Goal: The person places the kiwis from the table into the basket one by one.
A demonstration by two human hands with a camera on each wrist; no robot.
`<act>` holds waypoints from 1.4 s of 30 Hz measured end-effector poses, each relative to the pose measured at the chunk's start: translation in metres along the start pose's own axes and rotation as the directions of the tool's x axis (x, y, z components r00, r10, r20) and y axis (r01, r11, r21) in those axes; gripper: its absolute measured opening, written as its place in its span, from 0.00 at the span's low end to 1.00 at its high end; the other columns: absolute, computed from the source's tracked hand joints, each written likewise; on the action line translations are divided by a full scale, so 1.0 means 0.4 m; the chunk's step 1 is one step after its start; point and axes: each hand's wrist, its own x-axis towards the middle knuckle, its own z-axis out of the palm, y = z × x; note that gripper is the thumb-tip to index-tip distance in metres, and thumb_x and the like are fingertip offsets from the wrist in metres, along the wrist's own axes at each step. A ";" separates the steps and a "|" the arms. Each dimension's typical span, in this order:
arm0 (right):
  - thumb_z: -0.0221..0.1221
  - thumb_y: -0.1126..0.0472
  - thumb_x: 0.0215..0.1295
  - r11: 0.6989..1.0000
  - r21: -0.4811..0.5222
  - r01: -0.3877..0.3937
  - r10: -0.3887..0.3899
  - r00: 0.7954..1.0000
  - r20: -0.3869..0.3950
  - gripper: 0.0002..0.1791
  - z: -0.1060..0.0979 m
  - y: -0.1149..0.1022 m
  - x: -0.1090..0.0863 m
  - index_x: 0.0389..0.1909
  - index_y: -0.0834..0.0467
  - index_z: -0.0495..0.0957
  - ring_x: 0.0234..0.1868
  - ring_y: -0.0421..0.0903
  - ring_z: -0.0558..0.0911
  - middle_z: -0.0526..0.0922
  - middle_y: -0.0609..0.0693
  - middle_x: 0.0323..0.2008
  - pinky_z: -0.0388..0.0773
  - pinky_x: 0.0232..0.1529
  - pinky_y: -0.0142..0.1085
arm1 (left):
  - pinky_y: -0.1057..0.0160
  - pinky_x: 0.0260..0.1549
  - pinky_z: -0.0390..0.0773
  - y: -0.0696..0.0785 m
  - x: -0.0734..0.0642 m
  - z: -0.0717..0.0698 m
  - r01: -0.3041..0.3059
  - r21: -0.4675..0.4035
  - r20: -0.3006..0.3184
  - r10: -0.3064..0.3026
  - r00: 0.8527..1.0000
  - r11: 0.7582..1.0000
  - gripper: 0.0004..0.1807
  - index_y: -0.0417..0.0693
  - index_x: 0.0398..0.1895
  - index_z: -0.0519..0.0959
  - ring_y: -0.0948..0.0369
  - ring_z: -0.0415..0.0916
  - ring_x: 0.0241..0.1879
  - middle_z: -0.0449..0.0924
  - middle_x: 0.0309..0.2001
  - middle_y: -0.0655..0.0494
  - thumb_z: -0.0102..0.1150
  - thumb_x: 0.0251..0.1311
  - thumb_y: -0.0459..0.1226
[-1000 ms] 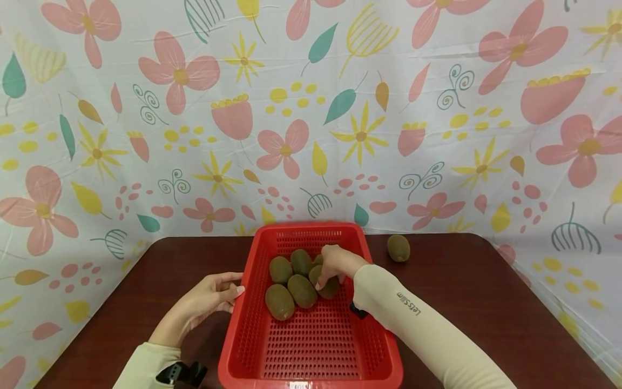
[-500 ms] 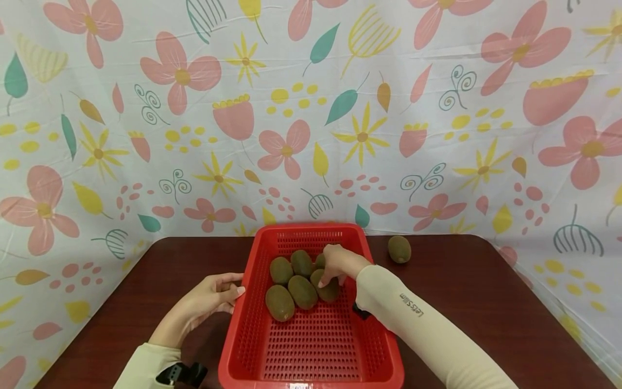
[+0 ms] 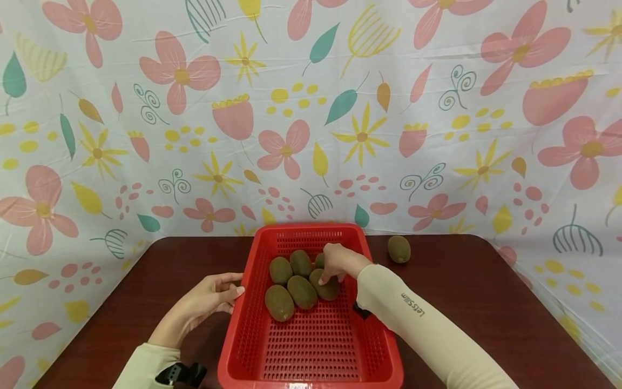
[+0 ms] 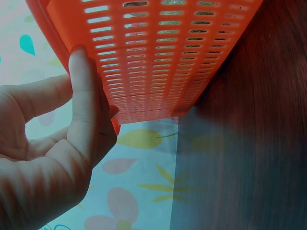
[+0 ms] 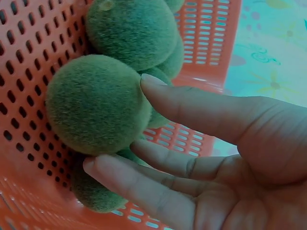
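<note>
A red perforated plastic basket (image 3: 316, 346) holds several brown fuzzy kiwis, grouped toward its far half. My right hand (image 3: 340, 262) reaches in over the right wall, thumb and fingertips around one kiwi (image 3: 324, 286) at the right of the group. In the right wrist view this kiwi (image 5: 98, 103) sits between thumb and fingers, close to other kiwis. My left hand (image 3: 209, 297) holds the basket's left rim, thumb tip at the edge; in the left wrist view, a finger (image 4: 82, 91) lies against the outer wall below the rim.
Another kiwi (image 3: 399, 249) lies on the dark brown table (image 3: 452, 292), right of the basket near the back edge. Behind the table hangs a flower-patterned cloth (image 3: 311, 108). The basket's near half shows its bare slotted floor.
The kiwi under my right hand has shifted slightly left, toward its neighbours. My left hand and the basket stay in place.
</note>
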 end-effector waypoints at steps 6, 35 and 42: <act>0.71 0.56 0.54 0.997 0.001 0.081 -0.081 0.997 0.016 0.21 -0.031 -0.001 -0.019 0.16 0.59 0.69 0.23 0.48 0.82 0.67 0.48 0.13 0.79 0.27 0.34 | 0.56 0.38 0.82 -0.001 -0.002 -0.002 0.003 -0.007 0.003 -0.003 1.000 1.000 0.35 0.27 0.70 0.55 0.54 0.80 0.34 0.78 0.42 0.43 0.55 0.68 0.37; 0.57 0.64 0.68 0.886 0.273 0.373 -0.227 0.866 -0.445 0.17 -0.181 0.289 -0.070 0.48 0.75 0.78 0.45 0.61 0.80 0.81 0.68 0.44 0.80 0.43 0.47 | 0.58 0.37 0.82 -0.001 0.000 0.000 -0.006 -0.004 0.002 0.006 1.000 1.000 0.34 0.26 0.69 0.54 0.55 0.79 0.34 0.78 0.42 0.43 0.54 0.69 0.36; 0.55 0.58 0.70 0.908 0.327 0.261 -0.104 0.898 -0.428 0.22 -0.151 0.430 -0.044 0.54 0.72 0.76 0.54 0.66 0.74 0.75 0.71 0.54 0.75 0.51 0.54 | 0.57 0.37 0.82 0.002 -0.003 0.000 -0.003 -0.005 -0.007 0.003 1.000 1.000 0.34 0.26 0.69 0.54 0.55 0.79 0.34 0.78 0.42 0.43 0.54 0.68 0.36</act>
